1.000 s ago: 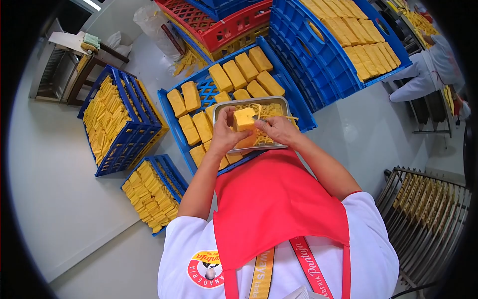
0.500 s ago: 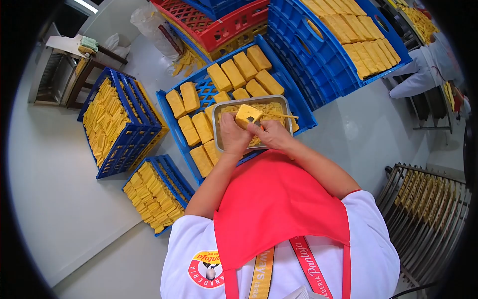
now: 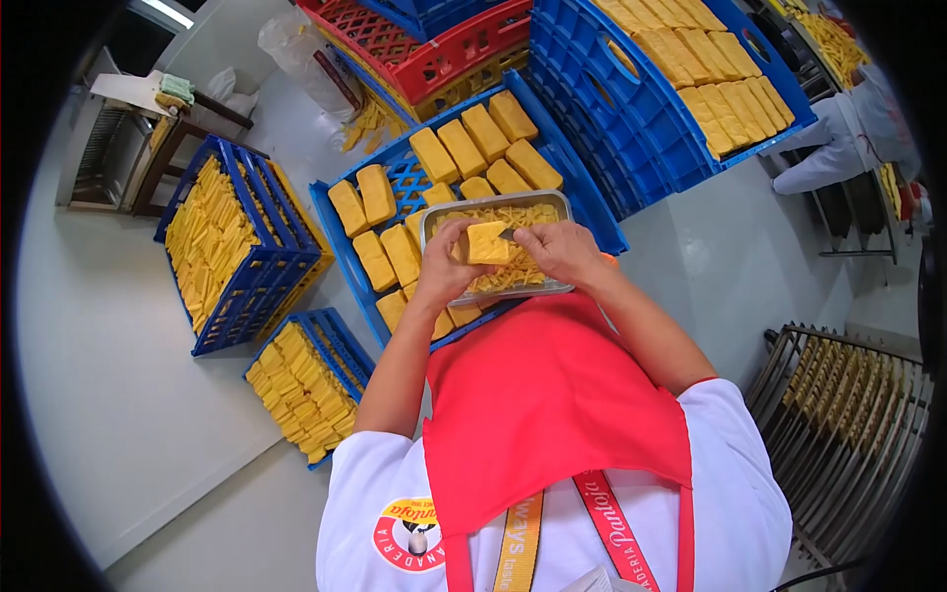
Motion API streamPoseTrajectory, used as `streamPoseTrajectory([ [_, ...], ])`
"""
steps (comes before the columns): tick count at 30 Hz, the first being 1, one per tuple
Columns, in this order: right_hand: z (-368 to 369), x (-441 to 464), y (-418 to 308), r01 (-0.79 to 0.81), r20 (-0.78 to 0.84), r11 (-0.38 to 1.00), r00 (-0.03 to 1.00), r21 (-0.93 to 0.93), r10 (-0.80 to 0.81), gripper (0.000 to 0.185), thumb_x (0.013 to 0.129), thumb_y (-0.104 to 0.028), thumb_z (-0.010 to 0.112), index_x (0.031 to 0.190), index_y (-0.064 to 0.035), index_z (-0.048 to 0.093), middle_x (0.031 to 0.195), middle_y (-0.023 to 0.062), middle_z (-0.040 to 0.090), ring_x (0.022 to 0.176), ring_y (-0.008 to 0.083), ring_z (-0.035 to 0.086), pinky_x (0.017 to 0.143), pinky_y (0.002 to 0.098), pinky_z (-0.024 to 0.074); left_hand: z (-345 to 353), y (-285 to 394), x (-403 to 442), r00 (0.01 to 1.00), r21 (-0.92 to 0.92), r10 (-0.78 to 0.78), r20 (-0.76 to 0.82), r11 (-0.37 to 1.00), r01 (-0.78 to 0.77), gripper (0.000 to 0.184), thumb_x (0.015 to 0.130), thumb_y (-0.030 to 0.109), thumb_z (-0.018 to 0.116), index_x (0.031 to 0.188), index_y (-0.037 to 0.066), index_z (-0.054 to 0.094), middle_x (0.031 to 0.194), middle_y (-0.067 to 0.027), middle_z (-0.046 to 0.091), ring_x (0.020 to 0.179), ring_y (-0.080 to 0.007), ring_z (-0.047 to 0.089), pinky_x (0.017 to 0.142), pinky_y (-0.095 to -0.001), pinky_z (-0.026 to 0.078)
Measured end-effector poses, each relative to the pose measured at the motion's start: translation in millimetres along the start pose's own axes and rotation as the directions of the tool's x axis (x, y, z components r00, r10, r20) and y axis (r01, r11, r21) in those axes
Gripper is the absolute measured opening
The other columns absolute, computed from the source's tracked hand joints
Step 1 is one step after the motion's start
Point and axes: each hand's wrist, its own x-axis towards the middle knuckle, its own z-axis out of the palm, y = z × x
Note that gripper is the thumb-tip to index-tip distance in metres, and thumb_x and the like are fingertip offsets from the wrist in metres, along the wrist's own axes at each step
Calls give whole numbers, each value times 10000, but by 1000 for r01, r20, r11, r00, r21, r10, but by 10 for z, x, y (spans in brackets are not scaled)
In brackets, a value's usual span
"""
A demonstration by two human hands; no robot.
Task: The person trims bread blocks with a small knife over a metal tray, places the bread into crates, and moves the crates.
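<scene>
My left hand (image 3: pixel 444 266) is wrapped round the left side of a yellow loaf (image 3: pixel 488 244), held above a metal tray (image 3: pixel 563 205). A knife (image 3: pixel 508 235) sticks out of my right hand (image 3: pixel 560 251), its dark blade touching the loaf's right edge; an orange bit shows beside that hand. Yellow trimmings (image 3: pixel 528 214) lie in the tray. Beneath the tray, a blue crate (image 3: pixel 582 187) holds several whole yellow loaves (image 3: pixel 431 155) in rows.
Stacked crates (image 3: pixel 266 266) of yellow strips stand at the left, with a smaller one (image 3: pixel 340 365) below. Behind are red crates (image 3: pixel 434 59) and a tall blue crate (image 3: pixel 612 109). At the right are a co-worker (image 3: pixel 838 143) and a metal rack (image 3: pixel 838 424).
The loaf has turned in my left hand, whose fingers now show at its side. My right hand has shifted right with the knife. The long strip at the tray's right edge no longer shows.
</scene>
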Motion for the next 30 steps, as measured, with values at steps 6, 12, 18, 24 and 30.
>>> streamPoseTrajectory([
  [6,57,-4,1,88,-92,995,991,-55,-93,476,953,-471,471,783,-75,673,755,190,658,763,403,640,654,490,491,24,96,6,998,131,65,19,989,-67,624,514,36,872,1083,42,616,1094,-122,607,1064,-304,584,936,-359,465],
  [12,206,6,115,81,-110,997,991,14,-79,532,954,-489,436,785,-65,711,780,201,678,771,407,654,706,498,515,198,102,-17,983,197,109,-150,977,-78,616,523,42,877,1082,36,618,1088,-121,608,1050,-293,588,916,-360,469],
  [18,341,34,161,-95,49,945,995,312,84,666,905,-623,470,799,-6,697,739,229,667,670,363,667,601,439,514,360,80,-45,917,419,307,-256,890,-181,621,536,51,834,1109,62,598,1071,-141,595,1024,-350,559,908,-424,457],
  [24,257,66,156,-566,450,539,824,624,344,732,845,-684,525,693,27,612,575,119,569,476,198,574,407,355,421,281,74,-33,930,435,304,-207,880,-190,611,566,61,818,1128,72,580,1081,-151,591,1010,-359,557,888,-450,462],
  [30,279,78,356,-339,127,818,940,464,317,625,877,-588,540,744,16,630,537,100,550,439,184,536,468,339,440,113,-182,108,922,-373,-373,-108,874,310,522,798,199,768,1225,61,501,1098,-85,648,932,-210,657,804,-357,547],
])
